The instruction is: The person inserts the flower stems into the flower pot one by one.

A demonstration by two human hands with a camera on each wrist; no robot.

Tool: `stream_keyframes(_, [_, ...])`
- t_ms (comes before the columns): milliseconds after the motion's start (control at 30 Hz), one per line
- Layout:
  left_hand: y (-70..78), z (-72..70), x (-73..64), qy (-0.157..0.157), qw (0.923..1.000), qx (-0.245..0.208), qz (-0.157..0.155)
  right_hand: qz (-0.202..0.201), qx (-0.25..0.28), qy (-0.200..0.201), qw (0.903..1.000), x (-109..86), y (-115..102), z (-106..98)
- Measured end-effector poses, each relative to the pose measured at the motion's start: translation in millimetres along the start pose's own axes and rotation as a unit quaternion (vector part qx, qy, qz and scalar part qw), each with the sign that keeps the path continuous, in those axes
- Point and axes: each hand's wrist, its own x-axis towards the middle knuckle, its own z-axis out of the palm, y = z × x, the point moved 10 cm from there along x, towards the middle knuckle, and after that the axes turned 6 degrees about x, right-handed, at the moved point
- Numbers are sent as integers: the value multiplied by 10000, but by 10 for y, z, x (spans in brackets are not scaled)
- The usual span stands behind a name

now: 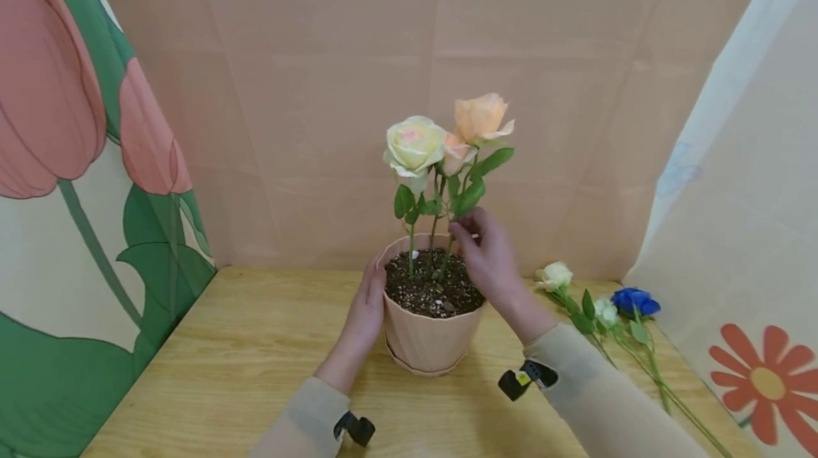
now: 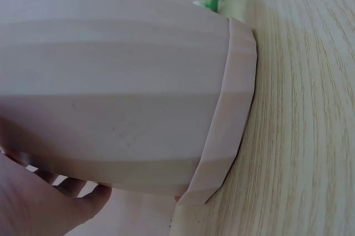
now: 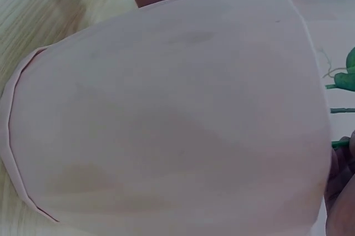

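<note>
A pale pink flower pot [image 1: 431,341] with dark soil [image 1: 441,302] stands on its saucer on the table. My left hand [image 1: 367,302] holds the pot's left side, thumb near the rim; in the left wrist view its fingers [image 2: 83,203] curve along the pot's wall. Upright in the soil are a cream rose [image 1: 415,145] with a pinkish centre and a taller peach rose [image 1: 481,117], a smaller peach bloom [image 1: 456,154] between them. Above the pot's right rim, my right hand [image 1: 488,255] pinches the peach rose's green stem [image 3: 339,144] low down, below the leaves.
Right of the pot lie a white rose [image 1: 554,276], a small pale flower [image 1: 606,311] and a blue rose [image 1: 635,301], their long stems reaching toward the front right. A pink backdrop [image 1: 319,124] closes off the back; printed flower panels [image 1: 51,89] flank the wooden table [image 1: 268,344].
</note>
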Motion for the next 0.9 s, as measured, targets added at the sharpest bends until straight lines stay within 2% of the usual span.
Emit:
stream_keyframes(567, [-10,24,16,24,9999,94,-106,-124,-321,-158,9993,-79,92,43])
stream_keyframes(900, [18,32,17,-16,9999,73,-82,-332,-612,-349,9970,-74,21,73])
